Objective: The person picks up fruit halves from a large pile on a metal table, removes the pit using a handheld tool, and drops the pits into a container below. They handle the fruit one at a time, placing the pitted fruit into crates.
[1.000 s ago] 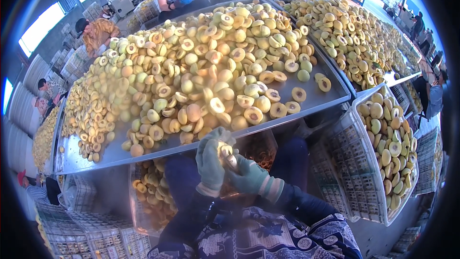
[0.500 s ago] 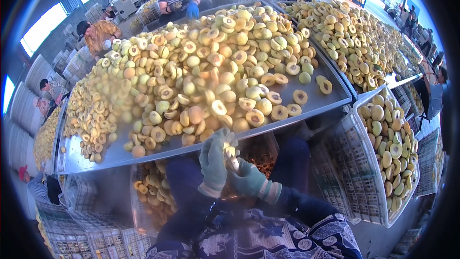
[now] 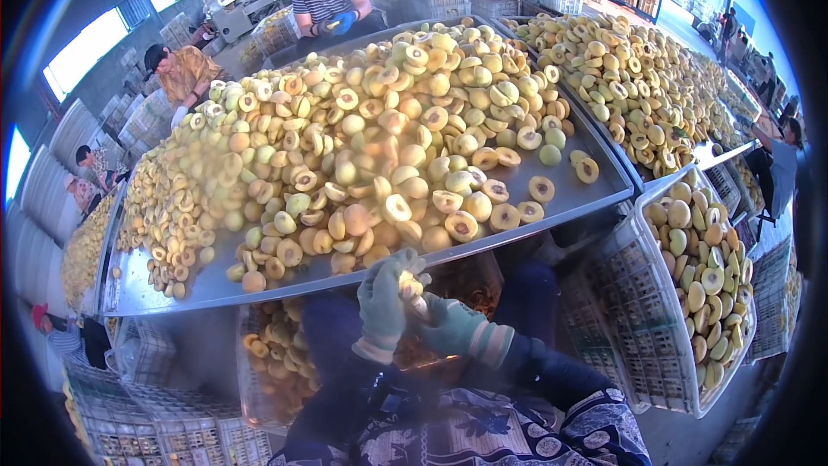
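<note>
In front of my lap, just off the table's near edge, my gloved left hand (image 3: 382, 304) is closed around a yellow peach half (image 3: 409, 285). Close against it, my gloved right hand (image 3: 453, 328) grips a small pale-handled tool (image 3: 420, 305); its working end is hidden at the fruit. Beyond my hands, a big heap of halved peaches (image 3: 345, 147) covers much of the metal table (image 3: 207, 286). Many halves show brown hollows where the stone sits.
At my right stands a grey crate (image 3: 642, 293) full of peach halves. Another crate of halves (image 3: 280, 362) is below the table at left. Reddish-brown scraps (image 3: 474, 289) lie in a container beyond my hands. Co-workers (image 3: 332, 0) sit around the tables.
My hands stay together on the peach half, slightly lower in the picture. The co-worker across the table has drawn a blue-gloved hand back from the heap, bringing both hands together.
</note>
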### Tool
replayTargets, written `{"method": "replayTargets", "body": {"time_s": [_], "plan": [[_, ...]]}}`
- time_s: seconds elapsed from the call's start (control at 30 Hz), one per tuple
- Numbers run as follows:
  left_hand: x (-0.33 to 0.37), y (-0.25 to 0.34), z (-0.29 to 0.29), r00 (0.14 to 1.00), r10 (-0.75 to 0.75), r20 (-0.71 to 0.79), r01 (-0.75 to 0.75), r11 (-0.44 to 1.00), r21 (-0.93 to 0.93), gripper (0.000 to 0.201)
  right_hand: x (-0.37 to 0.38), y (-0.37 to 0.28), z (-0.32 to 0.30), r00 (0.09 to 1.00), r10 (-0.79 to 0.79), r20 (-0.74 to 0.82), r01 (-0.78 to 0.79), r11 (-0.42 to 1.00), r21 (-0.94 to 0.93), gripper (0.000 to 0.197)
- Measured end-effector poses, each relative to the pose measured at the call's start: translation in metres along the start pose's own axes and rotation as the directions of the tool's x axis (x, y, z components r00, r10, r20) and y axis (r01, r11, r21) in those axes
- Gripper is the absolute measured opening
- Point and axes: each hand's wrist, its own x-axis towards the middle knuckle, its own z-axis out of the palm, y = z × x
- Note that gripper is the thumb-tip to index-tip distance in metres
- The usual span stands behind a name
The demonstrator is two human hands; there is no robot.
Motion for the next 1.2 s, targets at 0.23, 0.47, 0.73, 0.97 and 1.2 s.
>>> {"method": "replayTargets", "body": {"time_s": [0.23,0.47,0.73,0.97,1.2], "plan": [[0.008,0.029,-0.009,0.857,-0.417,0.302,0.403,0.908,0.111,0.035,-0.013,-0.03,-0.025,0.922,0.111,0.372,-0.129,0.991,0.025,0.026],[-0.001,0.017,0.0,0.985,-0.111,0.134,0.106,0.993,0.048,0.039,-0.003,-0.003,-0.007,0.965,-0.163,0.204,0.103,0.955,0.279,0.025],[-0.008,0.008,-0.012,0.995,-0.007,0.104,0.006,1.0,0.006,0.033,-0.012,-0.022,-0.011,0.882,0.158,0.445,-0.306,0.909,0.283,0.009],[-0.003,0.023,-0.009,0.936,-0.305,0.174,0.308,0.951,0.01,0.034,-0.008,-0.018,-0.013,0.784,0.123,0.608,-0.522,0.662,0.538,0.017],[-0.009,0.026,0.011,0.991,-0.064,-0.115,0.065,0.998,0.006,0.025,0.003,0.014,0.014,0.772,-0.213,0.599,-0.55,0.247,0.798,0.03]]}}
